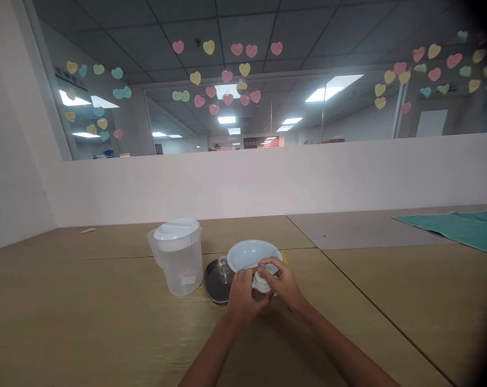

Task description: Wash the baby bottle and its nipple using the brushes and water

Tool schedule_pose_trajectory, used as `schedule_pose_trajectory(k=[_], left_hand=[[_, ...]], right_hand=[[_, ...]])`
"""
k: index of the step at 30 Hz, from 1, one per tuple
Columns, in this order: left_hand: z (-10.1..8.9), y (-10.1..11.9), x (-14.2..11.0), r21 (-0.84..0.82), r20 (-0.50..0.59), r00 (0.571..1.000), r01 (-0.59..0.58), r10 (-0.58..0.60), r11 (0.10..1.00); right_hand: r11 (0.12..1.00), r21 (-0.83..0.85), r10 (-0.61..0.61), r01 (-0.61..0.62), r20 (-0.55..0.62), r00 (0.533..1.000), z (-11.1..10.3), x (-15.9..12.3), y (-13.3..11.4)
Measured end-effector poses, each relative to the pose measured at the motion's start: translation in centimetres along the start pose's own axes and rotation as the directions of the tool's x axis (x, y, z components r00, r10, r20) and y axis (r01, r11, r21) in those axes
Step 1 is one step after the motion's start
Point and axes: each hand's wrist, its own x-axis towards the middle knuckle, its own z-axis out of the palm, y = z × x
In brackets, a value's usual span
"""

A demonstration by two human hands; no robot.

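Observation:
Both hands meet around a small white round container (263, 283) with a stepped top, held above the table; its lower part is hidden by my fingers. My left hand (245, 298) is closed around its left side. The fingers of my right hand (281, 282) are bent over its top and right side. Just behind them is a pale blue-white oval bowl (249, 251), with a thin, straight pale item lying across it. To the left, a clear dome-shaped cap (224, 269) stands on a dark, rimmed tray (215, 285), partly covered by my left hand.
A translucent lidded pitcher (181, 263) stands left of the tray, its handle facing left. Something yellow (284, 257) shows behind the bowl's right edge. A green cloth (461, 228) lies at the far right. A small flat tan piece (88, 230) rests near the wall.

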Motion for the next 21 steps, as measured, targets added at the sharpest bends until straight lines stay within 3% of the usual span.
schedule_pose_trajectory(k=[15,21], left_hand=[[0.06,0.2,-0.02,-0.005,0.013,1.0,-0.005,0.005,1.0],[-0.03,0.37,-0.05,-0.034,0.007,1.0,0.007,-0.006,0.999]], right_hand=[[0.996,0.077,-0.048,0.052,-0.052,0.997,0.4,-0.4,-0.46],[0.992,0.112,-0.053,0.055,-0.021,0.998,0.11,-0.34,-0.77]])
